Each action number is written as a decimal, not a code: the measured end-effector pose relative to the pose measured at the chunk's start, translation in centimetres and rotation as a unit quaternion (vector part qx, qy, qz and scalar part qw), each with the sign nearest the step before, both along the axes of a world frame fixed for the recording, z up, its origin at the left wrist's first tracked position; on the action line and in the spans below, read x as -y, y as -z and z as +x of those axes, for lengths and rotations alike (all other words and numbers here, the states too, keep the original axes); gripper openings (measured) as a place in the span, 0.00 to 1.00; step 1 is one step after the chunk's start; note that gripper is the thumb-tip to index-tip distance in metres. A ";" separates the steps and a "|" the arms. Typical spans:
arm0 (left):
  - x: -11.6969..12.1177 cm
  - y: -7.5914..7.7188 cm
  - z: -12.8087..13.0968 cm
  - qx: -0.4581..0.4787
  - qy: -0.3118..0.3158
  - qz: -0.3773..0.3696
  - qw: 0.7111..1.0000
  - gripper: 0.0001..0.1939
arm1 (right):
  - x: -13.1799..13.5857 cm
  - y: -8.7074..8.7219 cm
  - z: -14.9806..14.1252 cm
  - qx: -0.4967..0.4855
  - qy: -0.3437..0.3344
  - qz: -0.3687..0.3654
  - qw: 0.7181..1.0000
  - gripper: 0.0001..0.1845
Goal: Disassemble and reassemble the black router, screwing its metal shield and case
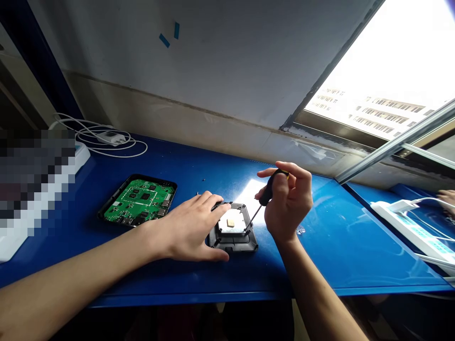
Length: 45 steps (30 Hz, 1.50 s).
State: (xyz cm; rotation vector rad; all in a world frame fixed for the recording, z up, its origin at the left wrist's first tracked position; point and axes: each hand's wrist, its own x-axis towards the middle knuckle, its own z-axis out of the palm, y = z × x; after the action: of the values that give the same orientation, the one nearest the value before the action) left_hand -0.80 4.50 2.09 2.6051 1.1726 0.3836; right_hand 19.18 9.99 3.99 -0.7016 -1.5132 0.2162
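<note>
Black cover, one, left hand spread on it, right hand gripping one screwdriver

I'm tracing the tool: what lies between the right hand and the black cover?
In the head view, a screwdriver spans it, held in the right hand, its thin shaft slanting down toward the black cover near the metal plate.

Looks like an electronics workshop — to judge by the bare circuit board, the screwdriver, the blue workbench and the white power strip.
</note>
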 end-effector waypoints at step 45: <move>-0.1 0.4 -0.1 0.012 0.003 0.003 1.000 0.44 | 0.5 -0.2 -0.6 0.008 0.058 0.060 0.996 0.05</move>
State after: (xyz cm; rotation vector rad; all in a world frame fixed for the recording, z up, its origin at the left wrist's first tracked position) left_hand -0.86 4.62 1.71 2.6011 1.1563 0.4166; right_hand 18.62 9.47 4.22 -0.6934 -1.4831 0.0318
